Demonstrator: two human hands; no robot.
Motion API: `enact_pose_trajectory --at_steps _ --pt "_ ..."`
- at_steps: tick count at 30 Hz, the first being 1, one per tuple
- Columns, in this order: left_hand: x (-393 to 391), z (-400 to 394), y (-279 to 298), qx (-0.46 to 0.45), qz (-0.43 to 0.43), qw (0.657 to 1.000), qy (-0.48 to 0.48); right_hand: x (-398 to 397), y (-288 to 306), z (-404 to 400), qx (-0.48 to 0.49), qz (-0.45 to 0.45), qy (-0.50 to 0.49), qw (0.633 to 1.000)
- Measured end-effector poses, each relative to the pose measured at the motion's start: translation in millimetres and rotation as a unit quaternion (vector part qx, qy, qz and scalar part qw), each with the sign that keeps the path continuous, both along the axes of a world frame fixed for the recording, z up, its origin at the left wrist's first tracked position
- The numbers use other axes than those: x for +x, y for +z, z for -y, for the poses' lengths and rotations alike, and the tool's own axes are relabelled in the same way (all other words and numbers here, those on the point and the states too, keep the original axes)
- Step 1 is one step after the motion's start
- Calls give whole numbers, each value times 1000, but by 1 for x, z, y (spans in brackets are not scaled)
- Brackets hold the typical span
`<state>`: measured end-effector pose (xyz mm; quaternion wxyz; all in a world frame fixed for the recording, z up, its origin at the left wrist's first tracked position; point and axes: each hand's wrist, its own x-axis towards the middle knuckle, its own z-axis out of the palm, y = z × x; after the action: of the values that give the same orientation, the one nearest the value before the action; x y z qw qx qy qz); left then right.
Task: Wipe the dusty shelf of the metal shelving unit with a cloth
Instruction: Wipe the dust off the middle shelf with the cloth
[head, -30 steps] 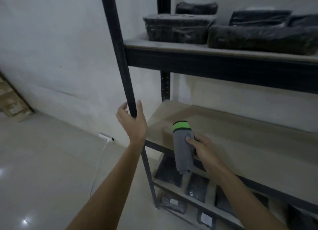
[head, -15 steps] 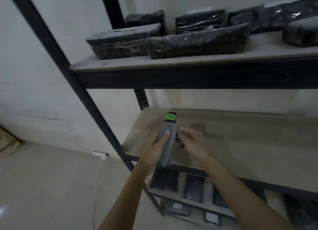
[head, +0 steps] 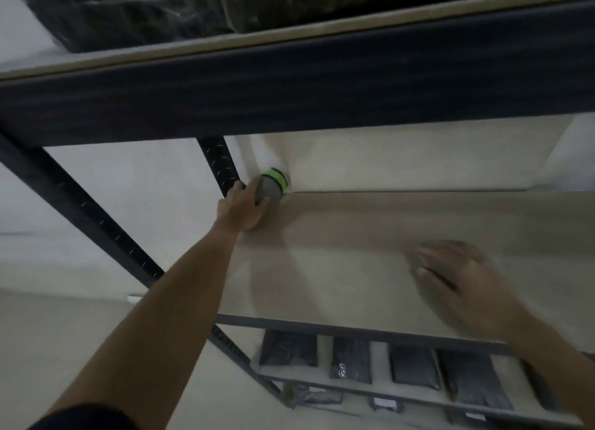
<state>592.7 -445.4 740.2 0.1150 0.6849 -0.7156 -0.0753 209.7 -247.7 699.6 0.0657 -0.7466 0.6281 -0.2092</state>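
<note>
At centre frame, the left hand grips a grey folded cloth with a green band in the back left corner of the pale board shelf. The blurred right hand, fingers spread and relaxed, lies low over the shelf at right.

The cloth is grey with a bright green band edged in black at its far end. The shelf board is pale beige, its frame a dark blue-black, and the slanting upright post is black with a row of small pale slots. Packages on the lower level are black in glossy clear wrap, some with white labels, against an off-white wall.
</note>
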Motion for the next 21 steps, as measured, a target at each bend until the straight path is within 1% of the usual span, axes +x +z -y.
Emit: enact_pose_trajectory --at_steps 2,5,7,10,11,14,17,19,21 --pt "-1 6 -14 -1 38 999 4 -3 -4 -3 13 -37 2 999" --pt "3 8 -22 -22 30 999 -19 -6 -8 -5 10 -69 -5 998" --pt "7 5 -23 -19 39 998 -43 -5 -10 -6 15 -73 -12 997" --pt "4 -15 -22 -48 77 992 -90 -3 -12 -7 10 -75 -16 997" --pt "1 -25 -22 -39 69 992 -98 -2 -12 -7 10 -79 -16 997" --pt "-9 -59 -26 23 26 990 -137 -3 -11 -6 16 -87 -13 996" --pt "-6 -68 -20 38 8 982 -186 -2 -12 -7 18 -91 -12 996" --pt "-3 -45 -12 6 2 985 -172 -4 -11 -7 16 -92 -10 996" --pt "-2 -17 -9 -41 -4 992 -118 -6 -13 -4 14 -97 -7 995"
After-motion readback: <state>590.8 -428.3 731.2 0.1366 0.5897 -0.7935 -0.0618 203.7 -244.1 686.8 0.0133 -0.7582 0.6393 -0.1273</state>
